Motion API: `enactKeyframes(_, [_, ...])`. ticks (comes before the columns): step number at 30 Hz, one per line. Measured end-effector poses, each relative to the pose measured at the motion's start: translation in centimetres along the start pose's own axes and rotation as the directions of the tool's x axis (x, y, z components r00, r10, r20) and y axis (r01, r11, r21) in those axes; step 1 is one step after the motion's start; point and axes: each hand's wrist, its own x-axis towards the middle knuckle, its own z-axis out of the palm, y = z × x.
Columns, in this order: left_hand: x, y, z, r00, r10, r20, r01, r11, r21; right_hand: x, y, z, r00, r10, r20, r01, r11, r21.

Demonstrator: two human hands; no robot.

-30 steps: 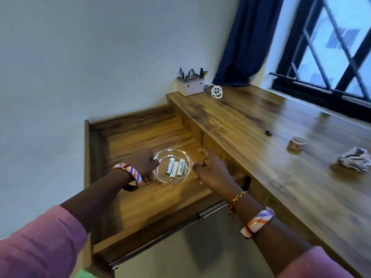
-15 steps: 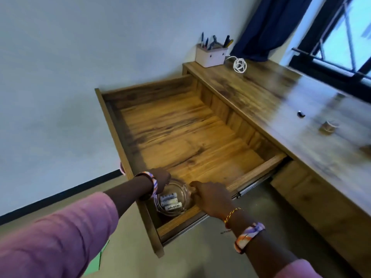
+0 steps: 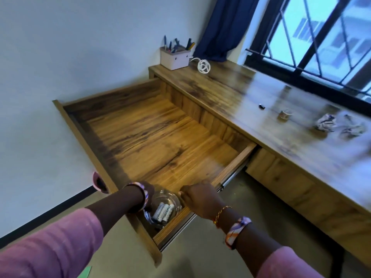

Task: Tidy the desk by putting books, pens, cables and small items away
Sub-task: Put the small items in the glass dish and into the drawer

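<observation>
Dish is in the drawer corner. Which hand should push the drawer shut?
Right, probably. The right hand already rests on the drawer front edge. The left hand is inside the drawer at the dish and must come out first.

We note brown streaked-grain desk (image 3: 230, 91) and drawer (image 3: 160, 141), navy curtain (image 3: 220, 27), pink sleeves (image 3: 50, 243), orange-purple-white striped wristbands (image 3: 236, 231), white batteries (image 3: 163, 212), white cable (image 3: 203, 66).

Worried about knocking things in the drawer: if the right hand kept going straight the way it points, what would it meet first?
Probably nothing soon. The right hand, at the rim of the glass bowl of batteries, points into the open drawer, whose bare floor runs to the back; depth is unclear.
</observation>
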Motion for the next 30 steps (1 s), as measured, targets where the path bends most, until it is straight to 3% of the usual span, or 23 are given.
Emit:
enactKeyframes(2, [-0.1,0.1,-1.5,0.996,-0.077,-0.044,0.074,0.996,-0.058,-0.2,0.4,-0.7,1.000,0.000,0.019,-0.001,0.996,0.092])
enactKeyframes(5, [-1.0,0.8,-6.3,0.973,-0.035,-0.229,0.020,0.997,-0.070,-1.1,1.9,-2.7,0.996,0.025,-0.089,-0.008,0.980,0.196])
enactKeyframes(11, [0.2,8.5,-15.7,0.857,0.198,-0.476,-0.277,0.955,-0.103,-4.6,9.0,-6.7,0.928,0.212,-0.306,-0.120,0.948,0.294])
enactKeyframes(17, [4.7,20.0,-22.9,0.749,0.366,-0.552,-0.441,0.898,-0.003,-10.5,19.1,-8.3,0.857,0.366,-0.362,-0.290,0.924,0.248])
enactKeyframes(23, [10.5,27.8,-24.9,0.784,0.313,-0.536,-0.366,0.931,0.008,-16.8,28.8,-6.8,0.825,0.486,-0.287,-0.477,0.872,0.108])
enactKeyframes(26, [11.4,29.1,-24.8,0.767,0.226,-0.601,-0.258,0.966,0.034,-17.2,30.9,-5.7,0.849,0.429,-0.310,-0.444,0.896,0.024])
enactKeyframes(30, [11.4,29.0,-26.3,0.720,0.169,-0.673,-0.244,0.970,-0.018,-15.2,32.7,-5.6,0.911,0.375,-0.168,-0.367,0.927,0.082])
